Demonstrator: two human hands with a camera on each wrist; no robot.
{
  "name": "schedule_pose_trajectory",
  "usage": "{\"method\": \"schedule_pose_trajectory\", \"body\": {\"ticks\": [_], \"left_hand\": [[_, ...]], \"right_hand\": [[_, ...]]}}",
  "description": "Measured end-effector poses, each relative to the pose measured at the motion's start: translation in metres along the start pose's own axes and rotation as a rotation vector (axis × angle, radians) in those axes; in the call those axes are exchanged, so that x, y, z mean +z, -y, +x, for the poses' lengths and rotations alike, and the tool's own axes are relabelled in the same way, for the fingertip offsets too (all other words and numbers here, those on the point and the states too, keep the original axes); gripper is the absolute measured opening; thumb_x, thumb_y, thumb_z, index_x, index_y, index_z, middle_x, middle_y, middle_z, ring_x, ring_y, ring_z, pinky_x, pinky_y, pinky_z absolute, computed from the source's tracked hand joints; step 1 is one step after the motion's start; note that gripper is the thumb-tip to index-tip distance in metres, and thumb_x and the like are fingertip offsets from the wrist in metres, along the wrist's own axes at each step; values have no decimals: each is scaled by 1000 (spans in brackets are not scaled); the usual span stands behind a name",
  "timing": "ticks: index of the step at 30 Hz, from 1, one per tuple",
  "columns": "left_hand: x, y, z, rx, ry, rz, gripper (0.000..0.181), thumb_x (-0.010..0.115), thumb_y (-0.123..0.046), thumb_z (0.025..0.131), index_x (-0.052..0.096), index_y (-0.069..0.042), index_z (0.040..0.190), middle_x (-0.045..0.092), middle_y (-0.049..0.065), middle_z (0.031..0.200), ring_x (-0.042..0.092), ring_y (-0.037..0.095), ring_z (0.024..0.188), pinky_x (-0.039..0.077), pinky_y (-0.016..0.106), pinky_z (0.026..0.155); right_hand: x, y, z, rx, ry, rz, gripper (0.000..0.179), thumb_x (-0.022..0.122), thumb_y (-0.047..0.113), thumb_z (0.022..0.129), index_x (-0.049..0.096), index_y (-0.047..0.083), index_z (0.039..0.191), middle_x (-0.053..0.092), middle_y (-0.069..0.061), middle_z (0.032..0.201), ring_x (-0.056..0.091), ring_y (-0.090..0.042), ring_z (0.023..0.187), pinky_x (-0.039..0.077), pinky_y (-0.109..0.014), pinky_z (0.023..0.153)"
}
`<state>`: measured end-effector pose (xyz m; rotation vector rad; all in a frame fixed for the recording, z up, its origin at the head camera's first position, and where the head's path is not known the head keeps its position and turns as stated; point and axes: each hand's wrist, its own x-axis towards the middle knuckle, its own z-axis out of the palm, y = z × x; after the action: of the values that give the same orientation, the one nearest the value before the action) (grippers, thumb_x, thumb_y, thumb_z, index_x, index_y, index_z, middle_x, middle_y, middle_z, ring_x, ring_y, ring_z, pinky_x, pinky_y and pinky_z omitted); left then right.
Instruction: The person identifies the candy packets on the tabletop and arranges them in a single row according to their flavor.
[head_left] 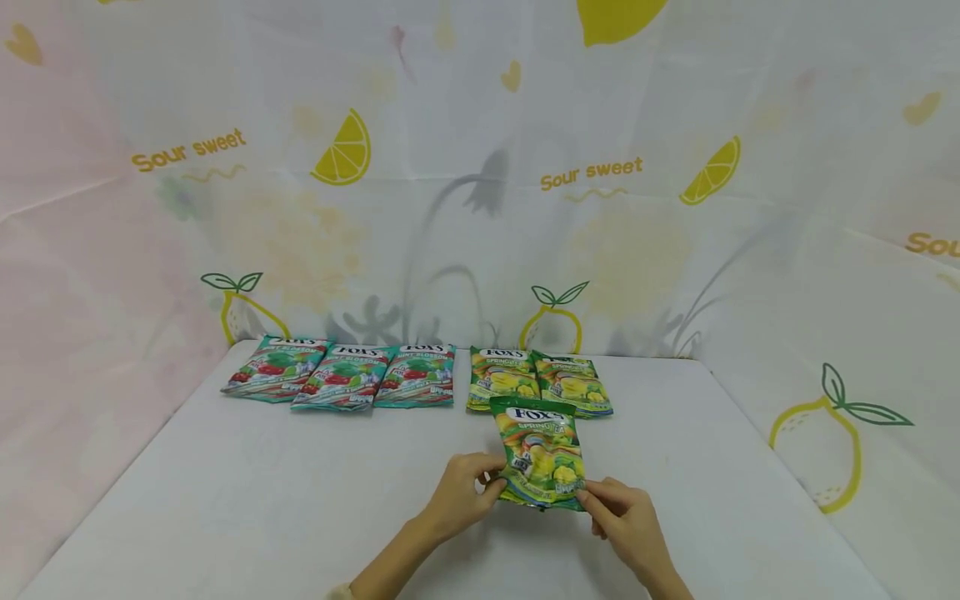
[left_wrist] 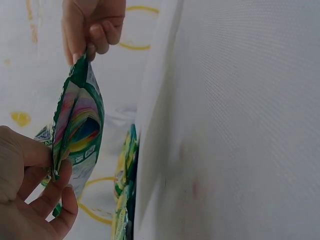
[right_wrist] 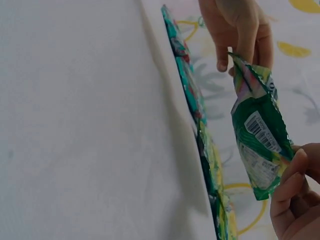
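A green and yellow Fox's Spring Tea candy bag (head_left: 542,454) is held up above the front middle of the table, its printed front facing the head camera. My left hand (head_left: 467,496) pinches its lower left edge between thumb and fingers. At the lower right corner, my right hand (head_left: 626,525) pinches the bag too. The left wrist view shows the bag (left_wrist: 82,117) tilted, with both hands at opposite ends of its edge. In the right wrist view the back of the bag (right_wrist: 260,132) shows a barcode.
Two more Spring Tea bags, one (head_left: 502,379) left of the other (head_left: 573,385), lie just behind the held bag. Three teal Mint Blossom bags (head_left: 345,377) lie in a row at the back left of the white table (head_left: 300,500). A lemon-print cloth (head_left: 450,233) hangs behind.
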<state>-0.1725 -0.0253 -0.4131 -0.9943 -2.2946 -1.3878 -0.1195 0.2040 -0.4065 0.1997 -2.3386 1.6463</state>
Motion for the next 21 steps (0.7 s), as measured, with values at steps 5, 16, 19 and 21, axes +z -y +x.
{"method": "schedule_pose_trajectory", "body": {"ticks": [5,16,19,21], "left_hand": [[5,-1,6,18,8,-5,16,65,11,73,69,0,84,68,7,75,58,6,68,51,25,58],[22,0,17,75,7,-39,13,64,11,74,67,1,82,68,8,75,60,8,66,48,17,59],[28,0,20,94,7,-46,12,64,11,74,64,-1,77,67,7,73,59,9,65,48,16,58],[32,-1,22,102,8,-46,13,64,11,74,63,-1,76,66,7,72,59,8,65,48,16,58]], "right_hand": [[-7,0,0,87,23,-36,17,65,-1,84,69,-10,98,56,-1,65,48,-6,51,44,-24,44],[-15,4,2,300,-94,25,25,67,1,83,66,-12,105,70,-14,86,60,-14,61,52,-24,60],[-19,4,3,337,-106,44,26,66,-1,84,64,-14,106,70,-14,88,62,-16,65,53,-24,63],[-23,3,4,349,-105,44,27,65,-1,84,63,-15,107,70,-14,89,62,-15,66,53,-23,64]]}}
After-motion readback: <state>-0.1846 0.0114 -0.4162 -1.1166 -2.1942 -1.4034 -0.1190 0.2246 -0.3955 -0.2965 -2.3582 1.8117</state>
